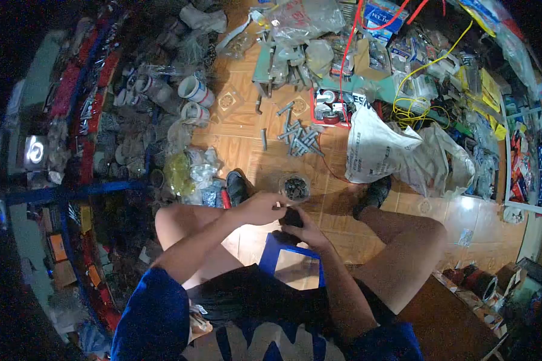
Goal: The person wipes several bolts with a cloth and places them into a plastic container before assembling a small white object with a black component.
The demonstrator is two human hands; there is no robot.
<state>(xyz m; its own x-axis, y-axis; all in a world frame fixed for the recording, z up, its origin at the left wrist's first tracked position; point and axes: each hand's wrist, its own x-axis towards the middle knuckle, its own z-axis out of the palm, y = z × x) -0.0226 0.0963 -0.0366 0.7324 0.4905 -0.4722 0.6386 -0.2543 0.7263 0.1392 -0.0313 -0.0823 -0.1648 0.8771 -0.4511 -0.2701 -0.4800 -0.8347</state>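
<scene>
Dark object [291, 218], small and blackish, lay above the blue frame [271, 255], gripped in the curled fingers of the right hand [311, 233]. Just beyond, a clear round container [295, 188] held dark small pieces. The object's outline was partly hidden, and whether the left hand's [261, 209] bunched fingertips pinched anything could not be told.
</scene>
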